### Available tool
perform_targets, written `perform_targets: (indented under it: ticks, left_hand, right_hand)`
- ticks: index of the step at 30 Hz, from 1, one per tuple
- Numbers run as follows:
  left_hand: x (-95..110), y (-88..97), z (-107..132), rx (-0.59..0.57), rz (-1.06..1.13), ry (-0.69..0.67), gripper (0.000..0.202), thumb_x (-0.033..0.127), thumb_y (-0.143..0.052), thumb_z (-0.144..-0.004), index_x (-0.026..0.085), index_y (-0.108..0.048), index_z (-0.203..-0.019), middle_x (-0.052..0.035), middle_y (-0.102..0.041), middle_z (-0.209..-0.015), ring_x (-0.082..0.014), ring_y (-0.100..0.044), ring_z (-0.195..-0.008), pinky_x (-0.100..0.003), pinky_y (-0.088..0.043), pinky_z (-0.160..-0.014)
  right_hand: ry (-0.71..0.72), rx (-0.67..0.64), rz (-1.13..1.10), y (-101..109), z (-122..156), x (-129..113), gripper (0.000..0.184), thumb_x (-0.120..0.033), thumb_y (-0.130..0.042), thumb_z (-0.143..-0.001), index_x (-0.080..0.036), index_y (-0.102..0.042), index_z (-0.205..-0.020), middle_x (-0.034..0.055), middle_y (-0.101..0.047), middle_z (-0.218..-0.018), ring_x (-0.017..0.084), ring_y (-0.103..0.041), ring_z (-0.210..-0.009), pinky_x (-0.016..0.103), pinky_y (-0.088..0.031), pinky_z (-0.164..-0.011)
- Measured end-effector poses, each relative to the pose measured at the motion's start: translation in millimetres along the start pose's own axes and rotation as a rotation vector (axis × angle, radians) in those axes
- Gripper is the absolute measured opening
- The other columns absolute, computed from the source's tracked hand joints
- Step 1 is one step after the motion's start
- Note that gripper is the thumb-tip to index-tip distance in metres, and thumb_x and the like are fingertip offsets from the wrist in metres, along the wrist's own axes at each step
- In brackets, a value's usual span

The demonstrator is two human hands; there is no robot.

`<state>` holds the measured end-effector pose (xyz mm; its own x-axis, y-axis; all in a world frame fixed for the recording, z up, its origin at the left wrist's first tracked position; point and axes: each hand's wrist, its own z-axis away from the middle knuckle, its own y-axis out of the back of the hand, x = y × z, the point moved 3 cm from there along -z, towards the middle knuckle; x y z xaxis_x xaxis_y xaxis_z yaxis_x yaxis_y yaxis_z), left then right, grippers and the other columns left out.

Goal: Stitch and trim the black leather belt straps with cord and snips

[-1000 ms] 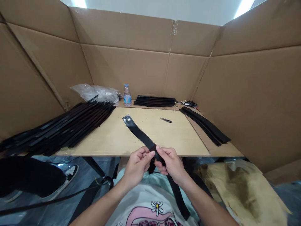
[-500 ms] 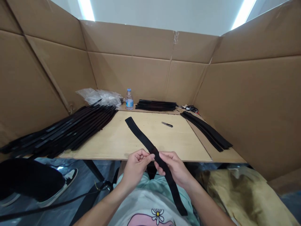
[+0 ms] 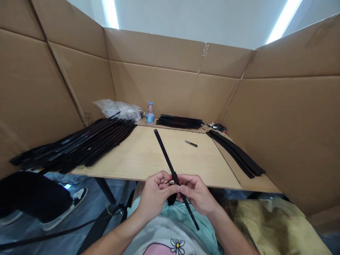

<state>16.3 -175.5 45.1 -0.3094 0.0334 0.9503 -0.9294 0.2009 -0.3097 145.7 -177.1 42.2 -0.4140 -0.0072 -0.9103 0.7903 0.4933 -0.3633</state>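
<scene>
Both my hands hold a long black strap [image 3: 165,154] just in front of the table edge, pinching it near its middle. My left hand [image 3: 156,196] and my right hand [image 3: 198,194] meet around a thicker dark section of the strap. Its upper length stands edge-on and reaches out over the light wooden tabletop [image 3: 127,157], and its lower end hangs toward my lap. A small folding knife [image 3: 191,143] lies on the wood, beyond my hands.
Black straps lie in a large pile [image 3: 79,145] on the left, a stack [image 3: 179,121] at the back, and a stack [image 3: 236,152] on the right. A water bottle [image 3: 150,115] and plastic bag [image 3: 119,109] stand behind. Cardboard walls [image 3: 151,81] surround the table. A seated person's leg [image 3: 32,198] shows left.
The strap has turned from showing its flat face to standing edge-on, and its metal-fitted end no longer shows. My hands have stayed together on it. The whole view has tilted slightly.
</scene>
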Motion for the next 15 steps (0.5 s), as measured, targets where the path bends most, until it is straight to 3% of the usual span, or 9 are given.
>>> perform_targets:
  ticks: [4, 8, 12, 15]
  left_hand:
    - [4.2, 0.3, 2.2, -0.03, -0.033, 0.013, 0.037, 0.031, -0.084, -0.054, 0.015, -0.053, -0.067, 0.0059, -0.052, -0.052, -0.0075, -0.048, -0.046, -0.019, -0.036, -0.045]
    - [5.2, 2.2, 1.7, -0.052, -0.072, 0.032, 0.035, 0.034, -0.081, -0.058, 0.013, -0.055, -0.065, 0.0046, -0.052, -0.051, -0.0058, -0.044, -0.046, -0.018, -0.031, -0.045]
    - [3.9, 2.0, 1.6, -0.091, -0.047, 0.036, 0.037, 0.038, -0.08, -0.06, 0.013, -0.053, -0.064, 0.0037, -0.055, -0.049, -0.0062, -0.046, -0.042, -0.018, -0.031, -0.044]
    - [2.2, -0.4, 2.4, -0.173, 0.019, 0.041, 0.036, 0.04, -0.077, -0.065, 0.016, -0.051, -0.066, 0.0014, -0.059, -0.048, -0.0128, -0.056, -0.042, -0.022, -0.039, -0.045]
  right_hand:
    - [-0.039, 0.012, -0.014, 2.4, 0.5, 4.4, 0.034, -0.033, -0.083, -0.065, -0.014, -0.072, -0.091, 0.0017, -0.063, -0.069, 0.007, -0.049, -0.047, 0.017, -0.046, -0.039]
    - [-0.054, 0.064, 0.013, 3.9, 2.9, 5.6, 0.026, -0.028, -0.084, -0.063, -0.012, -0.065, -0.071, -0.0022, -0.058, -0.062, 0.007, -0.05, -0.042, 0.018, -0.05, -0.035]
    - [-0.023, 0.088, 0.049, 0.4, 5.2, 1.8, 0.033, -0.026, -0.082, -0.066, -0.015, -0.051, -0.066, -0.0046, -0.057, -0.06, 0.006, -0.052, -0.04, 0.016, -0.048, -0.035]
    - [-0.031, 0.065, 0.086, -3.4, 7.3, 1.1, 0.033, -0.028, -0.076, -0.075, -0.016, -0.046, -0.072, -0.0007, -0.063, -0.059, 0.009, -0.058, -0.043, 0.014, -0.043, -0.038]
